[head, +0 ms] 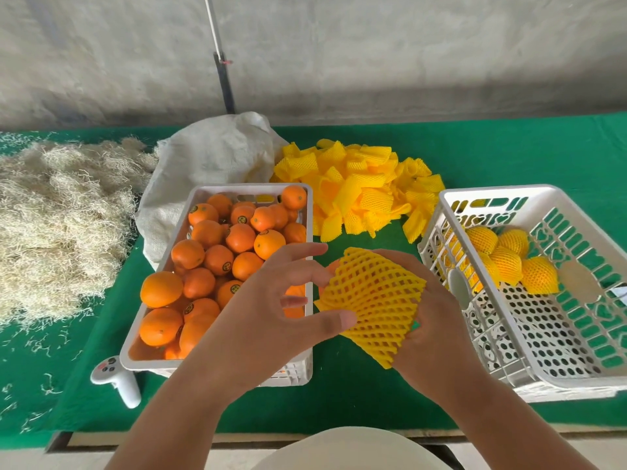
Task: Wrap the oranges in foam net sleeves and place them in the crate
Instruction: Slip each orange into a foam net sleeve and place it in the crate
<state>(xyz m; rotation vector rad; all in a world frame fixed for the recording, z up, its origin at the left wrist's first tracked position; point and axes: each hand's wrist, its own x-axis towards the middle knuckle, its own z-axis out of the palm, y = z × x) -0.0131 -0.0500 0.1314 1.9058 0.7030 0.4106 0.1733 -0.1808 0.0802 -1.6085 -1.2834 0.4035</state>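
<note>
Your right hand (437, 320) grips a stretched foam net sleeve (373, 303), left hand (281, 300) pinching its edge; a few wrapped oranges (509, 259) sit in your right crate (475, 195), many bare oranges (217, 259) left

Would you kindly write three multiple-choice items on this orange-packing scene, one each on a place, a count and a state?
1. Where does the pile of loose yellow foam net sleeves lie?
A. in the right crate
B. on the green cloth behind the two crates
C. on the straw

2. How many wrapped oranges lie in the white plastic crate on the right?
A. none
B. about five
C. over twenty

3. What does the right hand hold?
A. a stretched yellow net sleeve
B. a bare orange
C. nothing

Answers: 1 B, the pile sits on the cloth; 2 B, a small cluster in the far corner; 3 A, the mesh is spread over its fingers.
</note>
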